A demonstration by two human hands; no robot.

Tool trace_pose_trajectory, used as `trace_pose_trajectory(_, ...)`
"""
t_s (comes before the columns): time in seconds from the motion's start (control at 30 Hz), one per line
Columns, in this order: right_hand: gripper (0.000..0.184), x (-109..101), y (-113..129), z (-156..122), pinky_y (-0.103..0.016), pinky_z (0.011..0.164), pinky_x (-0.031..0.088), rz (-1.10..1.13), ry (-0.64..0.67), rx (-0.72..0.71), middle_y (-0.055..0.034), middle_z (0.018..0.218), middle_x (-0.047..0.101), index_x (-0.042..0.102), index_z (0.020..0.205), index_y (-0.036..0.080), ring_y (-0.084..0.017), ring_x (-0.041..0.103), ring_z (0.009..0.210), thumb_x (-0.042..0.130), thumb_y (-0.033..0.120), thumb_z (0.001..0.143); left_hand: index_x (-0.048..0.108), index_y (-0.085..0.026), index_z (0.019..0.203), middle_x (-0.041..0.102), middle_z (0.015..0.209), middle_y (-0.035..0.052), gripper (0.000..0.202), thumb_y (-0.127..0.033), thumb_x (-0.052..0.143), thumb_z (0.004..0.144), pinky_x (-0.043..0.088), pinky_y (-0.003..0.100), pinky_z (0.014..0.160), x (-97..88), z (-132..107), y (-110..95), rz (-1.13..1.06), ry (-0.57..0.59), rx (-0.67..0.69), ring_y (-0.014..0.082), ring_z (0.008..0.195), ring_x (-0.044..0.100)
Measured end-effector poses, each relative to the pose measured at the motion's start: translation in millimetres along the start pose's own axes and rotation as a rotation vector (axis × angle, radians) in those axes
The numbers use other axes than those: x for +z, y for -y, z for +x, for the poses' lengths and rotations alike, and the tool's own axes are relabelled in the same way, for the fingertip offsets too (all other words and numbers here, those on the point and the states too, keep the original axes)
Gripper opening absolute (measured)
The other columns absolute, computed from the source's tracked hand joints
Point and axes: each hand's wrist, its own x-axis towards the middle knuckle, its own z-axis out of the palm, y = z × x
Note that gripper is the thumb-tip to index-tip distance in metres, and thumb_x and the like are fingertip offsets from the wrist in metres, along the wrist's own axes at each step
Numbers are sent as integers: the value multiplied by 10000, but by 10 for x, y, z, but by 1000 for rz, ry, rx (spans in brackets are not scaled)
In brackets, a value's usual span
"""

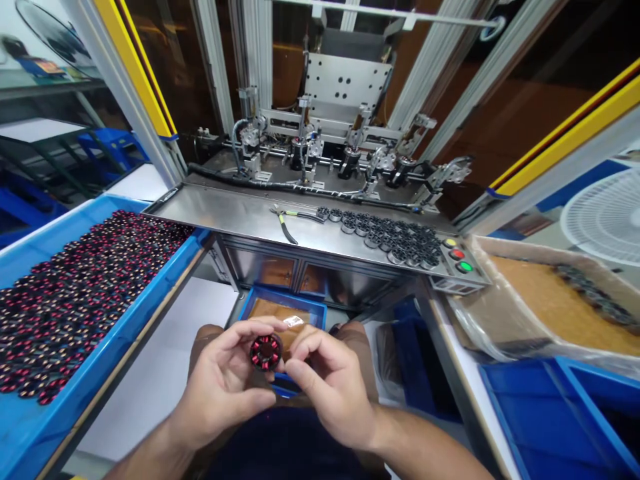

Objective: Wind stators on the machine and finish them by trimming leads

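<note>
Item: one wound stator (265, 351), held in the left fingers (259, 326); black toothed ring, glossy red windings, dark round centre. Grip: by the rim, left thumb apart below, wound face turned towards the wearer, presumably to keep the coils in sight.

Item: right fingers (311, 342), bunched just beside the stator's rim, thumb tip drawn in close; from where I stand I cannot tell whether they pinch anything.

Left of the fingers: blue plastic tray (117, 338), packed with red and copper-coloured stators, apparently set there for easy reach.

Beyond the fingers: worktop (220, 212), smooth, reflective steel. On it, hand cutters (287, 231) with yellow-and-black handles, splayed; to their right, black rings (403, 237) in a close cluster, likely grouped to save space.

Right of the rings: control box (461, 261) with yellow, red and green buttons, seemingly placed for quick pressing.

Far right of the fingers: plastic-lined carton (487, 323), brown sheet, dark parts in a row.

Below the fingers: blue bin (321, 312), rigid-walled, brown material inside.
</note>
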Motion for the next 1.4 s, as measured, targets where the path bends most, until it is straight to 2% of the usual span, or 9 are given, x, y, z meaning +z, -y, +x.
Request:
trace_pose_trajectory(0.1,205,15,-12,-20,-300,666,425,-27,-18,-29,-13,716,566,579,727,183,-143,521,678,658,312,866,715,-224,1024,703,1108,92,416,-161,858,639,589,260,833,45,-10,41,146,-87,73,241,1040,690)
trace_pose_trajectory(0.27,207,14,-102,-31,-285,655,409,30,-33,52,-2,726,528,549,764,188,-134,480,681,633,332,886,641,-260,1142,740,1067,35,499,-40,763,711,586,245,869,51,-82,69,393,-192,247,172,956,719)
trace_pose_trajectory(0.47,190,71,-52,18,-308,740,432,147,68,-67,-16,845,519,541,856,203,-158,504,792,687,324,844,617,-234,1179,736,1092,66,588,25,744,666,593,333,901,-34,-90,51,659,-17,507,221,1001,704)
trace_pose_trajectory(0.67,201,174,-166,-14,-283,704,405,173,-105,41,2,776,504,490,806,203,-134,467,732,509,317,970,621,-229,1145,728,1082,69,524,19,719,693,599,326,895,-21,-106,97,539,-76,420,213,1006,697)
trace_pose_trajectory(0.9,216,120,-132,12,-313,768,422,74,-50,-101,-17,893,510,559,960,203,-163,496,836,702,296,828,627,-215,1137,734,1062,81,506,9,730,694,603,348,884,-72,-74,63,637,-51,436,229,995,703)
trace_pose_trajectory(1.03,146,145,-49,74,-285,697,403,70,-96,-69,-1,789,509,559,796,188,-133,479,739,599,266,912,621,-212,1156,738,1074,80,554,44,726,676,599,338,893,-69,-99,60,682,-34,467,225,1001,704)
trace_pose_trajectory(1.17,204,159,-83,89,-267,663,401,182,-129,45,7,762,506,554,775,185,-122,464,702,596,320,921,626,-222,1146,731,1099,54,536,39,720,688,572,279,939,-34,-125,71,549,-81,405,198,1053,691)
trace_pose_trajectory(1.3,254,126,-135,46,-283,713,438,243,-32,-57,-7,823,546,610,872,192,-147,518,776,766,370,779,645,-248,1096,745,1072,4,476,8,730,705,564,202,915,1,-107,40,396,-150,287,153,1010,713)
trace_pose_trajectory(1.4,160,105,-126,6,-291,719,455,169,7,-103,-17,795,595,645,831,182,-148,562,761,749,302,804,659,-255,1073,757,1054,-11,445,-11,743,710,559,174,902,13,-97,15,336,-172,227,137,984,722)
